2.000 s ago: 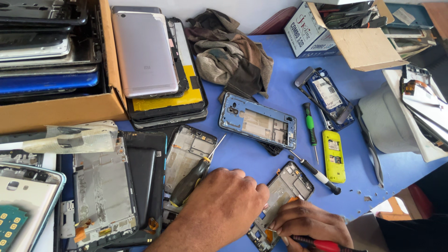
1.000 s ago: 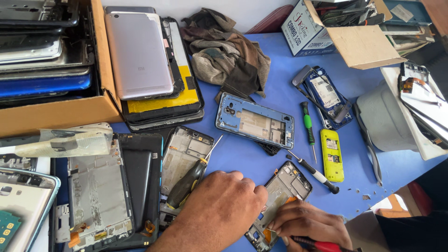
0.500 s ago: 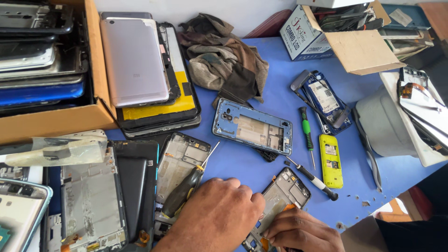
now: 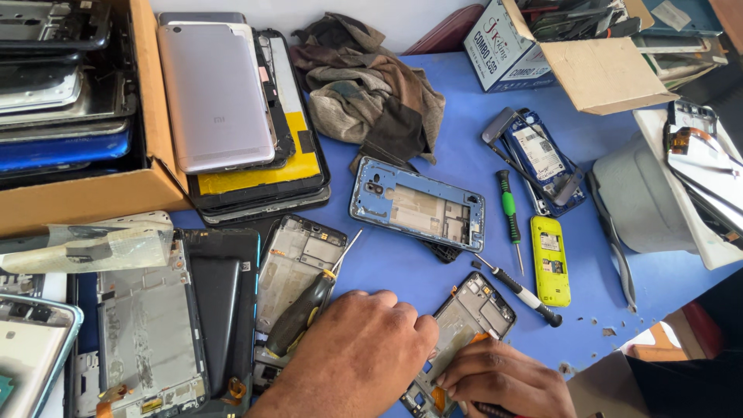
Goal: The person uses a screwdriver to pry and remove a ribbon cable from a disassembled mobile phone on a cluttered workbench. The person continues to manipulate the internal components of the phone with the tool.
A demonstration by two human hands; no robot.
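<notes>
Both hands are working at the near edge of the blue table (image 4: 433,271). The left hand (image 4: 352,356) is lying knuckles-up, its fingers curled together and pressing down on the left edge of an open grey phone frame (image 4: 472,317), which is resting on the table between the two hands. The right hand (image 4: 507,375) is touching the frame's lower end, its fingers bunched together around a thin dark tool that is mostly hidden, so I cannot tell what kind it is.

Three screwdrivers are lying loose: a black-and-yellow one (image 4: 306,306) resting across another bare phone chassis (image 4: 298,259) just beside the left hand, a black-and-white one (image 4: 520,292) just right of the held frame, and a green-handled one (image 4: 508,209) further up. One yellow keypad phone (image 4: 549,259) is lying beside the green screwdriver, near one blue phone mid-frame (image 4: 418,205) and one dismantled blue handset (image 4: 538,159).

One crumpled brown rag (image 4: 368,89) is sitting at the back. Two cardboard boxes are standing at the far corners: the left one (image 4: 101,190) is holding stacked phone parts, the right one (image 4: 573,58) is lying open. One pinkish-silver phone (image 4: 213,97) is lying face down on a stack of screens.
</notes>
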